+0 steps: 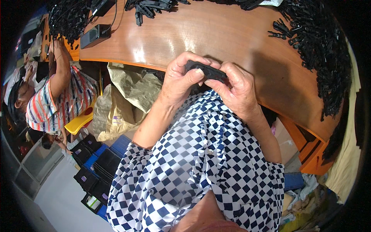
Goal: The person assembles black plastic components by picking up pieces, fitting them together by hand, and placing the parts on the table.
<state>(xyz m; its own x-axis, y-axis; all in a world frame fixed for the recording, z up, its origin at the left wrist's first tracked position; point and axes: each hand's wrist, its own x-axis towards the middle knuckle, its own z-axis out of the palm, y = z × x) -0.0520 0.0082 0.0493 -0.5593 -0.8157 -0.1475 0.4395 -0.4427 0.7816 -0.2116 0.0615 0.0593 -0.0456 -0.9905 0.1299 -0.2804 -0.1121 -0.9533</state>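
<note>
Gripping a black oblong part (215, 74) between them, the left hand (176, 79) and right hand (240, 87) occupy the centre of the head view, in front of me. Left hand: fingers curled behind one end, thumb on the near face. Right hand: thumb and bent fingers pinching the other end. Both hands sit by the near edge of the wooden table (185, 34). Status: this part appears to be in work and is not yet set down; I cannot tell how complete it is. A large heap of black pieces (309, 42) lies right of the hands, a small cluster (152, 7) beyond them, another heap (69, 19) far left; which pieces are finished, if any, does not show.
</note>
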